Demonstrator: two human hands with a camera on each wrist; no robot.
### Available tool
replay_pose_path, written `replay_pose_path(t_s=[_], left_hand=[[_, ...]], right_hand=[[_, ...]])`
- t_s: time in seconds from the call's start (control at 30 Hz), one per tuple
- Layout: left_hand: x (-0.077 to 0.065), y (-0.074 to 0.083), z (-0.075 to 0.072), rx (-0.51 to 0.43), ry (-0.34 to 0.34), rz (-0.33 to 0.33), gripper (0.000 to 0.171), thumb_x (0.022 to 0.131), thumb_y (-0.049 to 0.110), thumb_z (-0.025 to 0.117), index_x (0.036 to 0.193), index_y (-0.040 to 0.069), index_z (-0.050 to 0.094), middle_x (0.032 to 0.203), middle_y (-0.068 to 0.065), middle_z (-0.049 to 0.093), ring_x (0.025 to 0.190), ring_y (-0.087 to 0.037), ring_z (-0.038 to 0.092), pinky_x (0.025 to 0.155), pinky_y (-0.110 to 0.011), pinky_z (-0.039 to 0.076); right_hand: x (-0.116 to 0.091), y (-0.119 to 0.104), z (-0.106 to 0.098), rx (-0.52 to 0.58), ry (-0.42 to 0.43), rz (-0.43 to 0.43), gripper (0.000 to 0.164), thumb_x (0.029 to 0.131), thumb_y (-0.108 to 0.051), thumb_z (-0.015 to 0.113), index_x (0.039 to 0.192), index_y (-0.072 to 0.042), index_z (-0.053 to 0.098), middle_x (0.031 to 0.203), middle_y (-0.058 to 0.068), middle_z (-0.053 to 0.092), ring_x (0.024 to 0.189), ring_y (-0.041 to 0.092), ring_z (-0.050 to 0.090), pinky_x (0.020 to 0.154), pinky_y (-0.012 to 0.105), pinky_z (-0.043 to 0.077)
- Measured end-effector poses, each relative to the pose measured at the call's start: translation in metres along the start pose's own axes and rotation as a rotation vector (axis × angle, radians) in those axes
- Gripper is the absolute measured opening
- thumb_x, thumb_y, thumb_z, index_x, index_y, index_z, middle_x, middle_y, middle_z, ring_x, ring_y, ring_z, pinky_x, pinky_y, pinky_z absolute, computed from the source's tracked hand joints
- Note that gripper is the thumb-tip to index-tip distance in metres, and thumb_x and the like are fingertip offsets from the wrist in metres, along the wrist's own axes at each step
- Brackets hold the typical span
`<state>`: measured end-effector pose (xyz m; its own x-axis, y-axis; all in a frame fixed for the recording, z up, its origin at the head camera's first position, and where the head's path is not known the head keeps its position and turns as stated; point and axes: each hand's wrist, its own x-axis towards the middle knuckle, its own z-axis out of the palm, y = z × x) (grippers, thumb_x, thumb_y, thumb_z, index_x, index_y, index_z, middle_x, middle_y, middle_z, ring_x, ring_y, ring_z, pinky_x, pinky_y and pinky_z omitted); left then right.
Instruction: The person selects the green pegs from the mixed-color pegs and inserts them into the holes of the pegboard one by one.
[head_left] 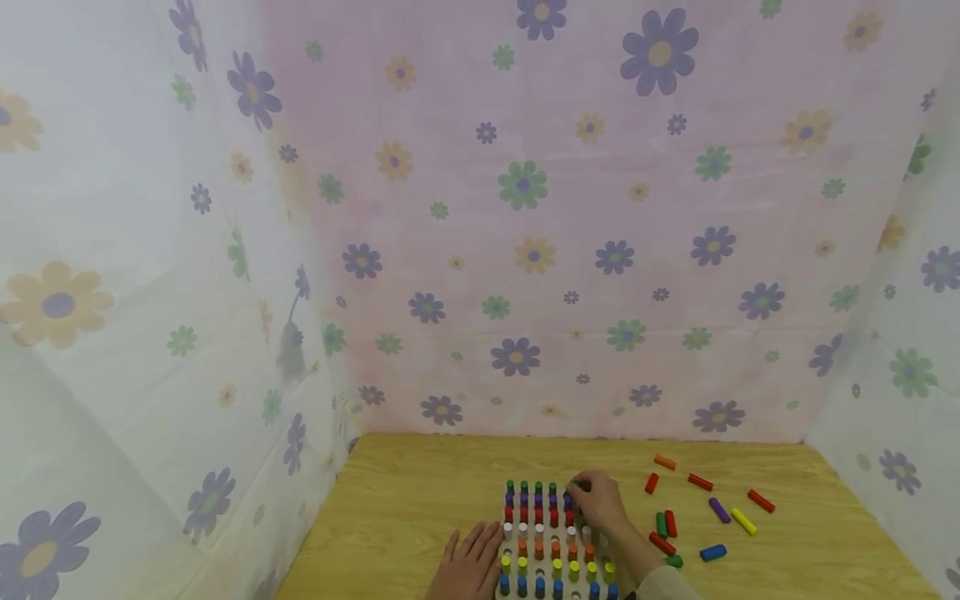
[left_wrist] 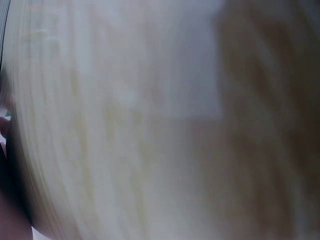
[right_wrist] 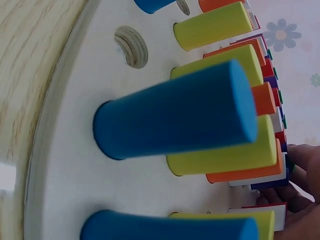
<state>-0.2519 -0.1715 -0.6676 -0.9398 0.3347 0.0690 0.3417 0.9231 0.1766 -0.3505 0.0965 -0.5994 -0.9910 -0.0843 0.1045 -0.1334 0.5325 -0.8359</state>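
Observation:
A pale wooden pegboard [right_wrist: 65, 150] stands on the table, filled with rows of coloured pegs: green at the far end, then purple, red, white, orange, yellow and blue. At the far right corner of the board my right hand [head_left: 602, 505] pinches a green peg [right_wrist: 290, 163] between thumb and fingers, at the end of the green row. My left hand [head_left: 468, 567] lies beside the board's left edge, fingers straight and fingertips right at the edge. Large in the right wrist view are a blue peg [right_wrist: 175, 115] and a bare hole [right_wrist: 134, 47]. The left wrist view is mostly blur.
To the right of the board, loose pegs lie scattered on the wood-grain table [head_left: 420, 475]: several red ones, including one far right [head_left: 761, 501], plus a purple peg [head_left: 719, 510], a yellow peg [head_left: 744, 522], a blue peg [head_left: 713, 552], an orange peg [head_left: 664, 462] and green ones. Flowered curtains [head_left: 480, 250] enclose the table.

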Motion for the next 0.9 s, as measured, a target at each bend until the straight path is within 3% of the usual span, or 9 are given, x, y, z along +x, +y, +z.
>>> replay_pose_path(t_s=[0.3, 0.57, 0.9], left_hand=[[-0.0018, 0.0010, -0.0027, 0.005, -0.014, -0.020, 0.062, 0.111, 0.056, 0.017, 0.158, 0.025, 0.042, 0.162, 0.008, 0.041, 0.149, -0.023, 0.038, 0.118, -0.058, 0.029], [-0.0001, -0.0016, 0.0008, 0.002, 0.007, 0.007, 0.062, 0.111, 0.054, 0.016, 0.158, 0.024, 0.042, 0.161, 0.006, 0.042, 0.148, -0.024, 0.040, 0.116, -0.061, 0.031], [-0.0005, -0.0013, -0.0002, 0.002, 0.008, 0.010, 0.062, 0.111, 0.054, 0.016, 0.158, 0.023, 0.042, 0.161, 0.006, 0.042, 0.148, -0.024, 0.040, 0.116, -0.061, 0.031]], right_hand=[[-0.0026, -0.0036, 0.0001, 0.012, -0.012, -0.034, 0.018, 0.101, -0.009, 0.063, 0.105, 0.004, 0.074, 0.090, 0.006, 0.071, 0.079, 0.017, 0.064, 0.071, 0.041, 0.057], [-0.0036, -0.0062, 0.0001, 0.021, -0.017, -0.066, 0.017, 0.101, -0.009, 0.065, 0.106, 0.003, 0.075, 0.095, 0.008, 0.073, 0.082, 0.019, 0.066, 0.072, 0.043, 0.058], [-0.0036, -0.0067, -0.0018, -0.006, -0.005, -0.037, 0.016, 0.101, -0.009, 0.064, 0.102, 0.003, 0.075, 0.090, 0.006, 0.071, 0.079, 0.017, 0.064, 0.070, 0.040, 0.057]])
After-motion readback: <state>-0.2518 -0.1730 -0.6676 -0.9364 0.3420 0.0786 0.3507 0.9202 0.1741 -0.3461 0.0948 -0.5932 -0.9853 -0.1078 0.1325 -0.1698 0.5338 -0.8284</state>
